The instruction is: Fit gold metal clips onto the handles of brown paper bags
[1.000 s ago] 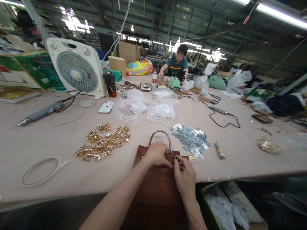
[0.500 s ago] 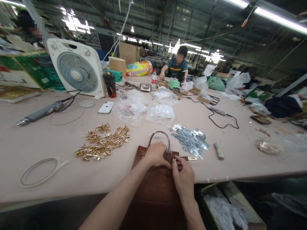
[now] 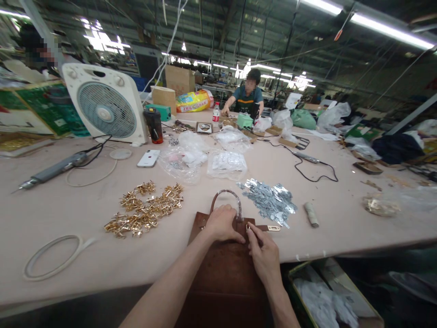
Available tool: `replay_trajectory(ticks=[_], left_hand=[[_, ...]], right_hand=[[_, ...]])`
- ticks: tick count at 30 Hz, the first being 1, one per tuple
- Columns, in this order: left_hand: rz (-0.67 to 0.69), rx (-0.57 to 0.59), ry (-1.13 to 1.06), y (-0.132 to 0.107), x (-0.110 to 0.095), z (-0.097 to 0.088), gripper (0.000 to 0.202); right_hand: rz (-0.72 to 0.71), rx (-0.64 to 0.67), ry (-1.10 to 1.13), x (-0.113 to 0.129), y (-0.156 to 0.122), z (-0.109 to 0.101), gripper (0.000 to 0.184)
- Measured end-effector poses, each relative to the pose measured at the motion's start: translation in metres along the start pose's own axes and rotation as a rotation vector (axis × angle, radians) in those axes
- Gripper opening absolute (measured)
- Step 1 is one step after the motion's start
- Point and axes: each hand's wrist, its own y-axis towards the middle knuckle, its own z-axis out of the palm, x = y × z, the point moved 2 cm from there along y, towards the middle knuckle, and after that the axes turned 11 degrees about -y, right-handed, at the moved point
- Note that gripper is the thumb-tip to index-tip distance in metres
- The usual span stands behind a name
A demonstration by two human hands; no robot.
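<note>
A brown leather bag lies at the near table edge, its wrapped handle pointing away from me. My left hand is closed over the bag's top edge, just under the handle. My right hand pinches a small metal piece against the bag's top, beside the brown strap with a metal tab. A heap of gold fittings lies to the left, and a heap of silver plates to the right.
On the pink table stand a white fan, an electric screwdriver, a phone, plastic bags of parts and a white cord loop. A person works at the far end. A carton sits below right.
My right hand has shifted slightly along the bag's top, its fingers now pinching nearer my left hand. The view has tilted a little down and right.
</note>
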Motion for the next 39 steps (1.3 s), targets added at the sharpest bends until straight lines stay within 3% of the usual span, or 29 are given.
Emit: replay_trajectory(ticks=[4,11,17,27,33,39], left_hand=[[-0.042,-0.044,-0.017,0.000,-0.003,0.001,0.042],[-0.072,-0.072,-0.045,0.004,-0.001,0.003,0.051],[-0.064,-0.061,-0.046,0.004,-0.001,0.003,0.045],[-0.090,-0.045,-0.058,0.007,0.000,0.003,0.040],[-0.099,-0.084,-0.086,0.002,-0.001,0.004,0.040],[-0.044,-0.146,-0.198,-0.014,-0.011,0.003,0.050]], right_hand=[[0.118,0.079,0.169,-0.002,0.003,0.000,0.062],[0.132,0.141,0.283,0.003,0.012,-0.002,0.053],[0.157,0.207,0.344,0.004,0.017,-0.009,0.051],[0.137,0.264,0.327,0.006,0.021,-0.003,0.047],[0.147,0.167,0.343,0.008,0.012,-0.012,0.062],[0.145,-0.170,0.557,-0.011,-0.022,-0.024,0.049]])
